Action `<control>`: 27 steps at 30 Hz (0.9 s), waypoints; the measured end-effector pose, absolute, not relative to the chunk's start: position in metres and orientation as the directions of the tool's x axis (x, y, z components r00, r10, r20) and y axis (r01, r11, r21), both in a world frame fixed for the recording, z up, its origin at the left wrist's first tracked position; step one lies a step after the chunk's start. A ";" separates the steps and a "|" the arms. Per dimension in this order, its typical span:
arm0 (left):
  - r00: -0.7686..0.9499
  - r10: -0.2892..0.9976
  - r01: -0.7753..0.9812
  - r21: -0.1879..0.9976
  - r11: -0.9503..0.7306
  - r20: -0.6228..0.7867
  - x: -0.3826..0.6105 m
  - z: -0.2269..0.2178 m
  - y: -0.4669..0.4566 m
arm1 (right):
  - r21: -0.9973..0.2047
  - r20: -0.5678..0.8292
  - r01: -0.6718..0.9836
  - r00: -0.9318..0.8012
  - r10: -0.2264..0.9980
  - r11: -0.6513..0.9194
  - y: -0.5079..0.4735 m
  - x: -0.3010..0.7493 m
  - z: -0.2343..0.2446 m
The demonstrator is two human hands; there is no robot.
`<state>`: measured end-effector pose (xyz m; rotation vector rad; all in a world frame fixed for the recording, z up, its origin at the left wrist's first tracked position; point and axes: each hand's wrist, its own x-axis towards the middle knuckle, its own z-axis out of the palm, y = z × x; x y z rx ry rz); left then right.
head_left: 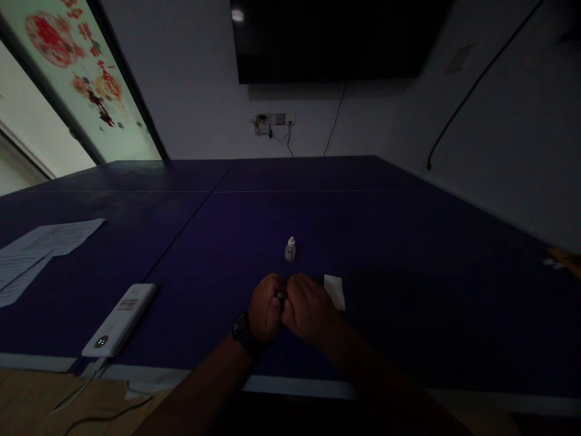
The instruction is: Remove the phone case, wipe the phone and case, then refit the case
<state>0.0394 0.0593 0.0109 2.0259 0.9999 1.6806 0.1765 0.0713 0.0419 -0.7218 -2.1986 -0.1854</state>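
Observation:
My left hand [264, 307] and my right hand [309, 307] are pressed together over the dark blue table [408, 254], both curled closed. Between their fingers sits a small dark object [281, 296] that I cannot make out. A black watch [242, 331] is on my left wrist. A small white dropper bottle [290, 249] stands upright just beyond the hands. A small white square of paper or cloth [334, 290] lies flat beside my right hand.
A white power bank [120, 319] with a cable lies near the front left edge. Printed sheets [40, 245] lie at the far left. A dark wall screen [336, 39] hangs behind, with a wall socket [272, 121] below.

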 end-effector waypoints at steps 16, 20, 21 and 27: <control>-0.029 0.741 0.267 0.720 -0.641 0.670 0.042 0.006 0.058 | -0.691 0.537 0.287 -0.412 0.736 0.664 0.073 0.190 0.050; -0.053 0.756 0.222 0.745 -0.628 0.653 0.041 0.006 0.057 | -0.805 0.496 0.183 -0.313 0.810 0.564 0.076 0.190 0.039; -0.056 0.762 0.208 0.754 -0.623 0.645 0.041 0.006 0.057 | -0.809 0.502 0.159 -0.315 0.806 0.566 0.078 0.191 0.037; -0.205 0.820 0.091 0.844 -0.528 0.534 0.036 0.004 0.066 | -0.866 0.452 0.026 -0.384 0.805 0.499 0.090 0.194 0.025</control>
